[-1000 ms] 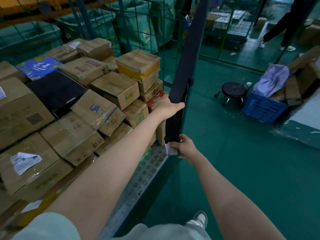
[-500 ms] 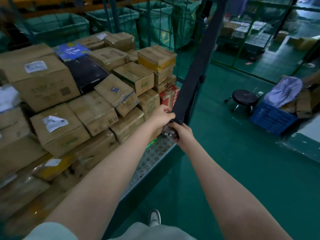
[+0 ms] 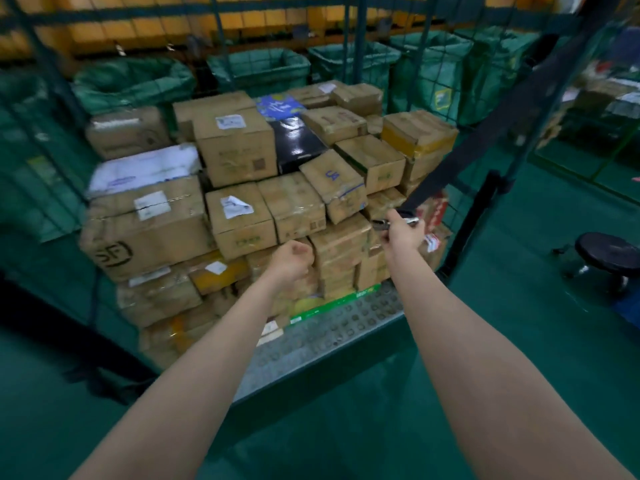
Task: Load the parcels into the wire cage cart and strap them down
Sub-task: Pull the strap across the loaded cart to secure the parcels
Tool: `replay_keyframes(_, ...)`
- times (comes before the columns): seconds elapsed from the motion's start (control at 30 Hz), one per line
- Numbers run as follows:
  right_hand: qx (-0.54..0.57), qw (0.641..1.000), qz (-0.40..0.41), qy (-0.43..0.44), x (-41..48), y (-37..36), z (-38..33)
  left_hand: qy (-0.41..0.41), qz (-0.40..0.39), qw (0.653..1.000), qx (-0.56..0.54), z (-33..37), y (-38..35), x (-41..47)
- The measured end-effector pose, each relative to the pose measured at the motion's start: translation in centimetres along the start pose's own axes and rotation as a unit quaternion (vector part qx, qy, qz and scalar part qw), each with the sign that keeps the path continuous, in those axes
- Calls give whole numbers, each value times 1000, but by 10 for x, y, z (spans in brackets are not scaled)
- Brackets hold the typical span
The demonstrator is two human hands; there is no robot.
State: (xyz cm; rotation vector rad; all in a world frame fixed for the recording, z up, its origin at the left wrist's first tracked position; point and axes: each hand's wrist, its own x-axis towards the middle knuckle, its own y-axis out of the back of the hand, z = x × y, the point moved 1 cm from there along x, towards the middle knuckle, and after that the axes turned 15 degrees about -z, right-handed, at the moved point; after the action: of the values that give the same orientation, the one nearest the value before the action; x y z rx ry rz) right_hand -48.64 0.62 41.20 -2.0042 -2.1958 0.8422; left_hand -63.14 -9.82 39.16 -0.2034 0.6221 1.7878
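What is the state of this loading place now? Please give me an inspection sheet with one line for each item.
Surface: cart deck of perforated metal; a strip shows at its front edge.
Job's things: parcels stacked in several layers inside the wire cage; a dark strap runs straight down from the upper right to the right hand.
Clutter: nothing seen.
Hands: left hand curled, holds nothing, in front of the parcels; right hand grips the strap's lower end at a metal buckle.
Cables: nothing seen.
Surroundings: green sacks behind the cage; black stool on the green floor at right.
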Motion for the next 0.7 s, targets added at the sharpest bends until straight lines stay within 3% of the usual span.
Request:
replay_keyframes(0.17, -53, 994, 49, 86, 0, -38, 2, 6, 80, 997, 6, -20, 65, -25)
replay_keyframes(0.53, -221, 973, 56, 36, -8, -84, 3, 109, 250, 962, 22, -86, 152, -79)
replay_keyframes(0.7, -196, 976, 86, 35, 11, -94, 7, 168, 289, 942, 26, -92, 155, -83)
